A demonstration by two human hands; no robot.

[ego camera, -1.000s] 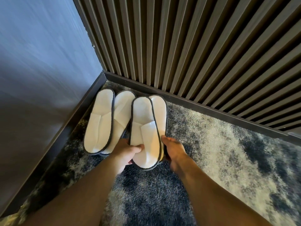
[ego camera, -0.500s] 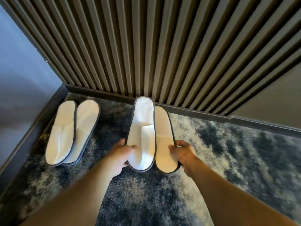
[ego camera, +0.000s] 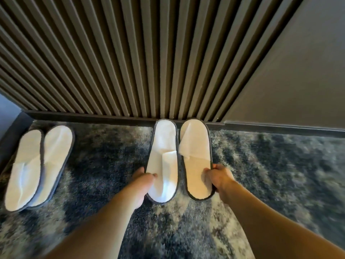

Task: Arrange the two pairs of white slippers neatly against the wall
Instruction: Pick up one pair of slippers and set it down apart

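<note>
1. We are gripping one slipper pair [ego camera: 179,161]: left hand [ego camera: 143,181] and right hand [ego camera: 219,176] fingers closed on the heels.
2. It has moved from the corner pair [ego camera: 39,165]; toes now touching the baseboard [ego camera: 112,117], nearly placed.

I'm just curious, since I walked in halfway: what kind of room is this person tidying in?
Probably a hotel room, though that is a guess. Thin white slippers of the disposable guest kind lie on patterned dark carpet, toes to a slatted wood wall.
</note>
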